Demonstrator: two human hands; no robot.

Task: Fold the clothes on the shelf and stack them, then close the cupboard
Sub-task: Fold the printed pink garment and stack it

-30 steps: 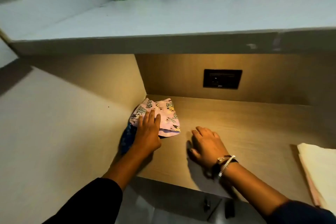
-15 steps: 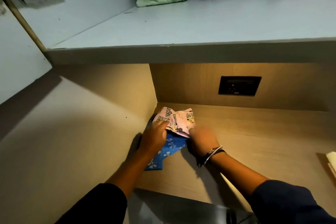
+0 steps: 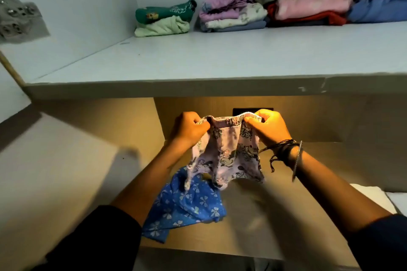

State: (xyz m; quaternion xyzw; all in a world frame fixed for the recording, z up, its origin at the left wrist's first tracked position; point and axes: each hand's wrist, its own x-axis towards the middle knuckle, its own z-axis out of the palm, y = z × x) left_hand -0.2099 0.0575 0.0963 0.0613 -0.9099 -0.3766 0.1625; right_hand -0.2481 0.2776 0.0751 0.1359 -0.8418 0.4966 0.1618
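A small pale pink printed garment [image 3: 224, 154] hangs spread in the air above the lower wooden shelf [image 3: 253, 231]. My left hand [image 3: 187, 130] grips the left end of its waistband and my right hand [image 3: 268, 127] grips the right end. Below it a blue garment with white bows [image 3: 187, 207] lies crumpled on the shelf near the left wall. Folded clothes sit at the back of the upper white shelf [image 3: 220, 57]: a green pair [image 3: 164, 18], a lilac-and-white stack [image 3: 231, 9] and a pink, red and blue stack [image 3: 330, 4].
A dark wall socket [image 3: 239, 111] on the back panel is mostly hidden behind the garment. A pale folded cloth [image 3: 374, 196] lies at the right of the lower shelf. The cupboard's side wall [image 3: 66, 171] stands close on the left.
Both hands took the pink garment off the blue one and lifted it, stretching the waistband between them. The view tilted up, showing more of the upper shelf.
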